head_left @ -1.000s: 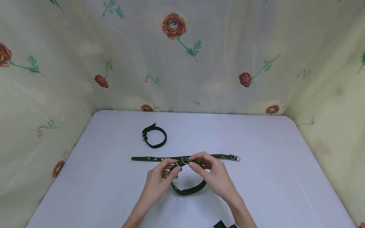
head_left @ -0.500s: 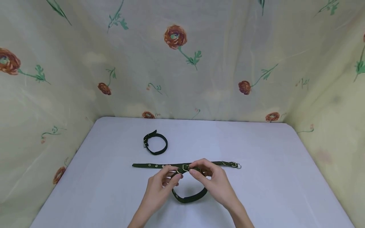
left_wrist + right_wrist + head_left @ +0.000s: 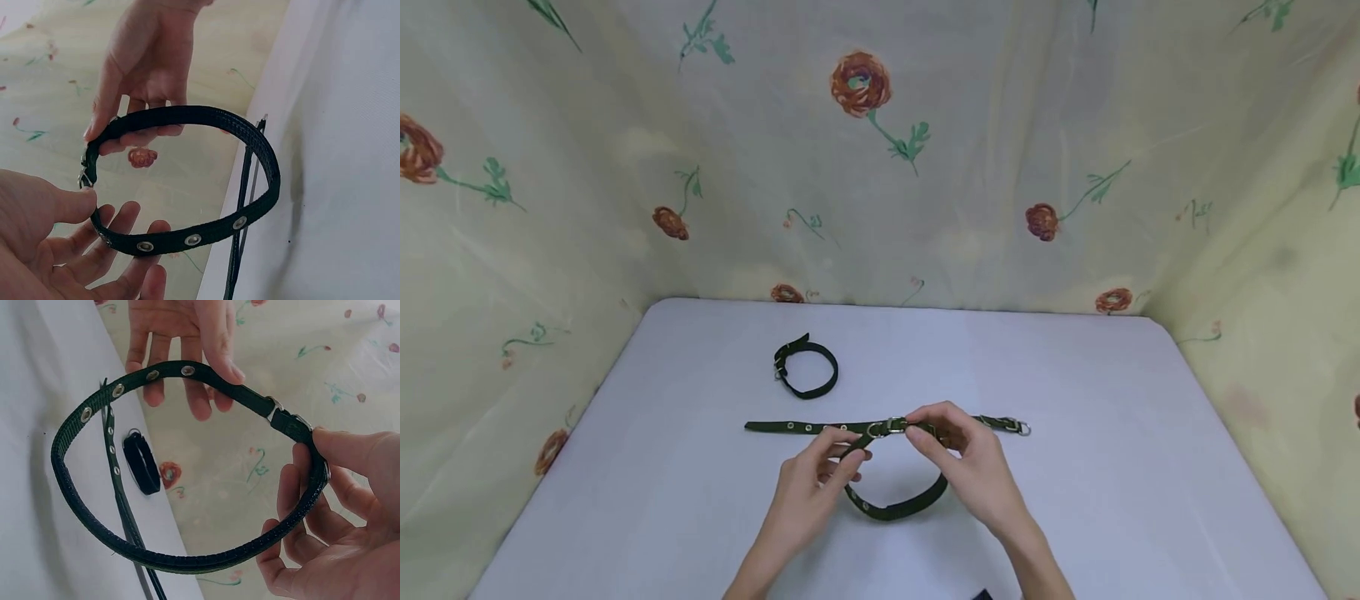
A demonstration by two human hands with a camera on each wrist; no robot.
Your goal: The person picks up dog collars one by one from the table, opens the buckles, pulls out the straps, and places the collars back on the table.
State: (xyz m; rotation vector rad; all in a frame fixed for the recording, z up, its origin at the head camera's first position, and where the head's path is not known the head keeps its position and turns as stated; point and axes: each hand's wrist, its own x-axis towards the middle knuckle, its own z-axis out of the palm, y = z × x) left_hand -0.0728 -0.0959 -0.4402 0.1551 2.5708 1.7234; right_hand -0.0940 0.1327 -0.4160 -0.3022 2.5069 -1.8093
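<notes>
A looped collar (image 3: pixel 901 507) is pinched by left hand (image 3: pixel 811 482) and right hand (image 3: pixel 972 463). Behind — a straight collar (image 3: pixel 816 428) is laid

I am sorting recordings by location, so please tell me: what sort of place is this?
Probably a curtained-off work area, perhaps arranged for filming: a white tabletop, floral-printed fabric on three sides, and what looks like a pet collar held by the left hand and right hand.

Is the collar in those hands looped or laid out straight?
Looped: in the right wrist view, the collar curves round into a ring. I can't tell whether its buckle is fastened.
</notes>
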